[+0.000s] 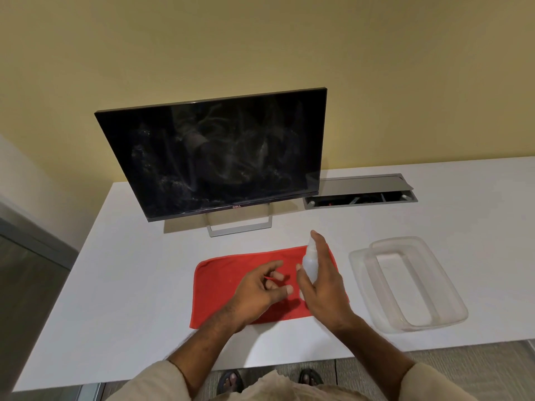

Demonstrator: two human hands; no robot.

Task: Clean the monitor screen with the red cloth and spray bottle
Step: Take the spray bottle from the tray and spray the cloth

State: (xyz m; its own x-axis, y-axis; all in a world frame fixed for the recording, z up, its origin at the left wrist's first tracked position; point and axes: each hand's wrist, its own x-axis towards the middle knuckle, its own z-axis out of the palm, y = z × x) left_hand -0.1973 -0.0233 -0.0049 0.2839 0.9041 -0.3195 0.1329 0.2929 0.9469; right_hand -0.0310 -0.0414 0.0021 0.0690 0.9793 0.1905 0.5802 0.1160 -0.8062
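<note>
A black monitor (214, 151) stands on the white table (130, 285) at the back, its screen covered in pale smears and dust. In front of it a red cloth (220, 285) lies flat. My right hand (324, 285) grips a small translucent spray bottle (310, 260) upright above the cloth's right end, with the index finger on the nozzle top. My left hand (260, 287) hovers over the middle of the cloth with its fingers curled and apart, holding nothing.
A clear plastic container (411, 285) with its lid sits to the right of the cloth. An open grey cable hatch (362, 192) is set into the table behind it. A yellow wall rises behind the monitor. The table's near edge is close to my body.
</note>
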